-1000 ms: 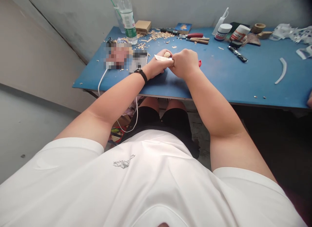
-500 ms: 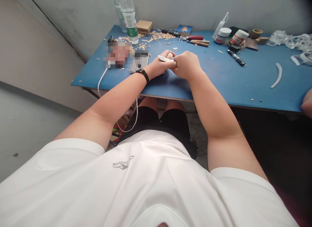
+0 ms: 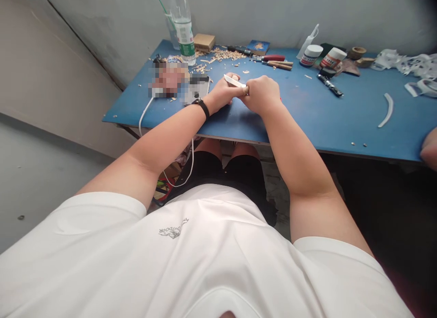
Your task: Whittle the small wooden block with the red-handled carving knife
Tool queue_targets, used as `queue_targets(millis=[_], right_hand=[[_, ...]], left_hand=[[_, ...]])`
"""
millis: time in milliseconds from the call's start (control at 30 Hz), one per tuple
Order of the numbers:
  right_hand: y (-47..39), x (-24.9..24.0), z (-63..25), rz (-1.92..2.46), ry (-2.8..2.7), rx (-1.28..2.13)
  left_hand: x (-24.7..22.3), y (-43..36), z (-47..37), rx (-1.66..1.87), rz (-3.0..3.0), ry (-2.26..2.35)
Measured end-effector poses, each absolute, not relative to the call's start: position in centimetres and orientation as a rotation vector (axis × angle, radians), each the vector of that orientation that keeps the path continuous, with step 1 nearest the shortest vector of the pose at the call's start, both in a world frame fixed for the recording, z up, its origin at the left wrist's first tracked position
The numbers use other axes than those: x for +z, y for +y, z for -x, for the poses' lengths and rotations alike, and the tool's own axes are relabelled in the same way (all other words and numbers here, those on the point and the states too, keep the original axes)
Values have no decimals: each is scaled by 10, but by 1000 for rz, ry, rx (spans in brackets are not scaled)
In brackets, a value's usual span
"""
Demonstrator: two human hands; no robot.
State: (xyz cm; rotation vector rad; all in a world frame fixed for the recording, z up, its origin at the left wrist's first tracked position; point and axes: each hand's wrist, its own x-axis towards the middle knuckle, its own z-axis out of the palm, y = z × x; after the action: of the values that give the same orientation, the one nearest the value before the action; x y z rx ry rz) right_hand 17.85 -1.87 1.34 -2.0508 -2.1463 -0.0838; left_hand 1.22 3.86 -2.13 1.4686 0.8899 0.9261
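My right hand point(image 3: 262, 94) is closed round the handle of a carving knife point(image 3: 234, 81), its pale blade pointing left over my other hand. A small light piece of wood point(image 3: 235, 77) sits in the closed fingers of my left hand point(image 3: 219, 95), mostly hidden behind the blade and fingers. Both hands meet above the front part of the blue table point(image 3: 307, 117), with the left thumb close against the right hand. Whether the edge touches the wood I cannot tell.
Wood chips point(image 3: 227, 55) lie behind my hands, near a water bottle point(image 3: 186, 40), a wooden block point(image 3: 204, 42) and carving tools point(image 3: 278, 63). A phone point(image 3: 201, 85) is left of my hands. White-lidded jars point(image 3: 311, 54) stand right. Someone's skin point(image 3: 430, 147) shows at the right edge.
The blade has tilted slightly and now covers more of the wood, which shows less. Both hands stay together in nearly the same place. The view has shifted a little.
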Motion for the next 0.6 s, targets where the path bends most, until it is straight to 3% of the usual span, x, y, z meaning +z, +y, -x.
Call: queue_targets(millis=[267, 600], right_hand=[[-11, 6, -188, 1908, -2251, -42], [-13, 12, -177, 2139, -2116, -53]], left_hand=[[-10, 30, -12, 904, -1543, 991], [-5, 15, -16, 975, -1414, 1028]])
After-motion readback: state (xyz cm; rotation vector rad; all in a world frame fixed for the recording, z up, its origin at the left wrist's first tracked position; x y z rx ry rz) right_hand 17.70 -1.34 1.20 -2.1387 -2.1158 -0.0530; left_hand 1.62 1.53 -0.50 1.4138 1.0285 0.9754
